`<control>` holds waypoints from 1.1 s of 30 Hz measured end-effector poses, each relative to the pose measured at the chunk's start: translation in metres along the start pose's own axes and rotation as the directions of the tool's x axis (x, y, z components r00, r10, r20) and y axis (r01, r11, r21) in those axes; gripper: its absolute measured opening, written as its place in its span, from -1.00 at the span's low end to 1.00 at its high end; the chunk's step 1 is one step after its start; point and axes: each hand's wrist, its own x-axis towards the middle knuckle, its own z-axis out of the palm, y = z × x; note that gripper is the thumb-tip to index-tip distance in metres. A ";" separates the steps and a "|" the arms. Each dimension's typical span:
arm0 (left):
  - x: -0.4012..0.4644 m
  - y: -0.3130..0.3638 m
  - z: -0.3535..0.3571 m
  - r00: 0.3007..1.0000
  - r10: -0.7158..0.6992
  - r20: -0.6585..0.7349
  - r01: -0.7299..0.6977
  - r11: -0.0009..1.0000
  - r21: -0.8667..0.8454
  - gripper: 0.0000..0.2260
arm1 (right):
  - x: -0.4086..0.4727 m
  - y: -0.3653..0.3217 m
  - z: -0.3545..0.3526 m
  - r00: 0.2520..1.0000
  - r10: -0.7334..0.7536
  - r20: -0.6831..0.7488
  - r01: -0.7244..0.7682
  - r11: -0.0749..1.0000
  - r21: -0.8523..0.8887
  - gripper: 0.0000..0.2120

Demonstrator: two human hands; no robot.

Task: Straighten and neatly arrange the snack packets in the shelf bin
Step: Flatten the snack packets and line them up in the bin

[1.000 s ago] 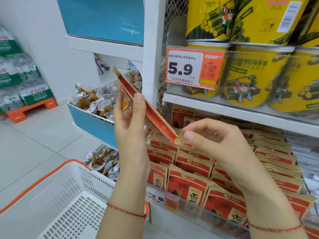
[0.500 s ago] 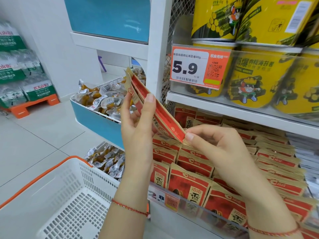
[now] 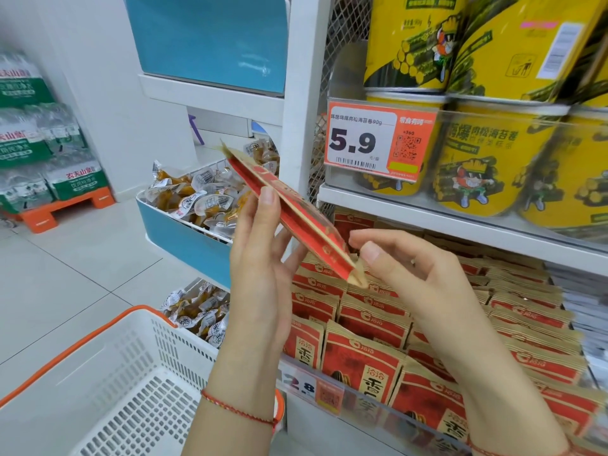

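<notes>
A small stack of red-and-tan snack packets (image 3: 289, 212) is held edge-on above the shelf bin, slanting from upper left to lower right. My left hand (image 3: 260, 258) grips the stack from the left, thumb on its near face and fingers behind it. My right hand (image 3: 404, 274) pinches the lower right corner of the stack with thumb and fingertips. Below, the shelf bin (image 3: 348, 401) with a clear front lip holds several rows of the same red packets (image 3: 368, 320), standing and leaning back.
A white shopping basket with an orange rim (image 3: 108, 386) sits at lower left. Blue bins of clear-wrapped yellow snacks (image 3: 197, 199) stand left of the white shelf post (image 3: 302, 93). Yellow tubs (image 3: 477, 159) and a 5.9 price tag (image 3: 378, 139) fill the shelf above.
The stack has stayed raised between both hands. The packet edges look more closely aligned than half a second ago, and my right fingers have shifted at the lower corner.
</notes>
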 end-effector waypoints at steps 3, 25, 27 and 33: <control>-0.002 0.002 -0.001 0.994 -0.045 0.099 0.050 0.998 -0.042 -0.53 | 0.003 0.006 -0.003 0.999 0.040 0.017 -0.040 0.999 0.000 -0.53; -0.003 0.002 -0.001 0.981 -0.046 0.190 -0.005 0.965 0.262 -0.66 | 0.003 0.005 -0.011 0.964 0.243 0.107 -0.266 0.870 0.415 -0.56; -0.004 0.001 0.002 0.969 -0.064 0.239 -0.015 0.949 0.315 -0.76 | 0.003 0.007 -0.010 0.970 0.225 0.094 -0.243 0.925 0.293 -0.49; -0.007 -0.003 -0.001 0.927 -0.190 0.323 0.075 0.939 0.336 -0.69 | -0.001 0.007 0.005 0.996 0.044 -0.077 -0.059 0.979 -0.194 -0.19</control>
